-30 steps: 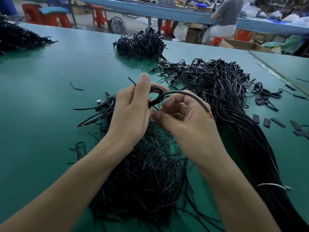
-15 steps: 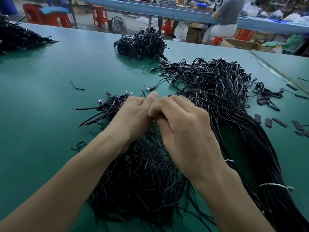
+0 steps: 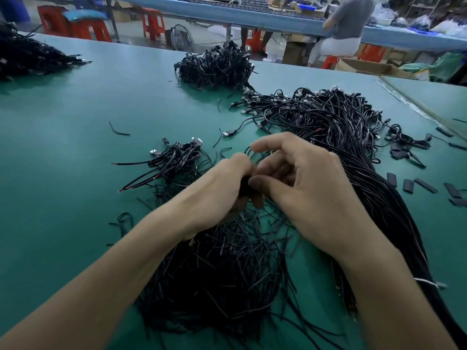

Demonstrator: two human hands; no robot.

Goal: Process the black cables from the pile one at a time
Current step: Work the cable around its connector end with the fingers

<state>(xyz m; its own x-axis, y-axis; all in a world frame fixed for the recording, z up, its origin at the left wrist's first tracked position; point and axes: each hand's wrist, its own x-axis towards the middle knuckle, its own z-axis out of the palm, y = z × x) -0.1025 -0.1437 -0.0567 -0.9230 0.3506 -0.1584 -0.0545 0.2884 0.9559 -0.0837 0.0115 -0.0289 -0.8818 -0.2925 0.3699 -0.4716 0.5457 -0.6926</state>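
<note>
Seen from a head-worn camera, a person's two bare forearms reached out over a smooth green counter [image 3: 75, 152]. The left hand [image 3: 222, 188] and right hand [image 3: 310, 190] met at the centre, touching. The left hand's fingers were curled around a thin black cable [image 3: 245, 189] bunched into a small dark wad, and the right hand's thumb and curled fingers pinched the same wad from the other side. A few fine loops of it arched up just beyond the knuckles, toward the far side; which way its ends pointed could not be told. To the right lay a long pile of black rubber-coated cables [image 3: 366, 157], its length running from the near right corner away toward the middle of the counter, where silver metal plugs fanned out to the far left. A white tie [image 3: 427, 281] bound this pile near the right forearm. Directly under both wrists spread a bristly heap of short black wire pieces [image 3: 222, 279]. Just left of the hands sat a small tangle of coiled cables with plugs [image 3: 177, 157], bare red-tipped ends trailing to the left. A rounded heap of coiled cables [image 3: 217, 66] sat farther back, and another dark heap [image 3: 30, 56] lay at the far left edge. Flat black sleeve strips [image 3: 407, 185] were scattered at the right. Beyond the counter stood orange plastic stools [image 3: 75, 26] and a seated person in a grey top [image 3: 348, 18].
</note>
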